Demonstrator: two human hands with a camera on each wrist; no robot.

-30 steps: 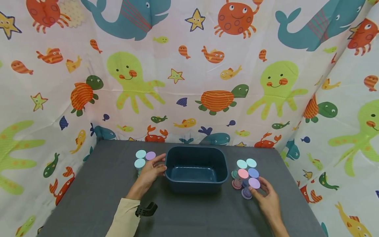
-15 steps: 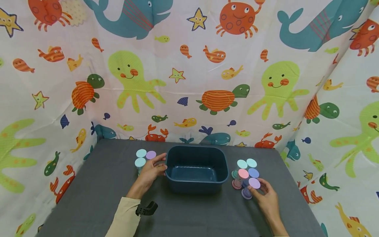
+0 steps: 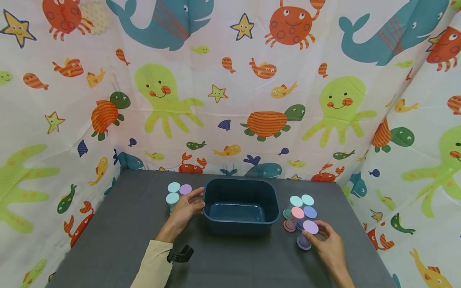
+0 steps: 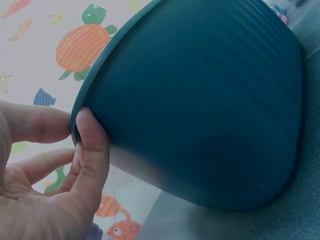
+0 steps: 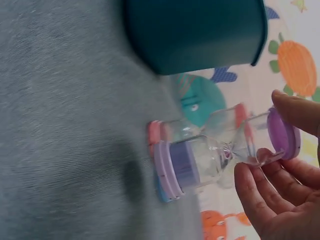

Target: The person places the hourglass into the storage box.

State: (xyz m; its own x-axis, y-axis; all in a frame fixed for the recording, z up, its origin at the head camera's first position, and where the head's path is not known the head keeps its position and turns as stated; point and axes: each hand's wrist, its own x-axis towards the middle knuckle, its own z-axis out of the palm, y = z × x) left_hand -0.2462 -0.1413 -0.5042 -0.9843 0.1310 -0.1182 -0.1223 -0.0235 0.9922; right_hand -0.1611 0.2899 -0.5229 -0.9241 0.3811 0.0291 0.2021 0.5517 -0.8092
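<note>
My left hand pinches the left rim of a dark blue plastic bin between thumb and fingers; the left wrist view shows the thumb against the bin's outer wall. On the right, my right hand holds a purple sand timer by its upper cap. In the right wrist view this sand timer has a clear waisted body, with purple sand in the end away from the hand. Just behind it stand a pink-capped sand timer, a blue-capped one and two with pale teal caps.
Left of the bin, partly behind my left hand, stand two pale teal-capped pieces and a purple-capped one. The dark grey table meets a sea-animal cloth at the back and sides.
The purple sand timer and my right hand have shifted slightly towards me, away from the other timers. My left hand stays at the bin's rim. The head view has shifted a little.
</note>
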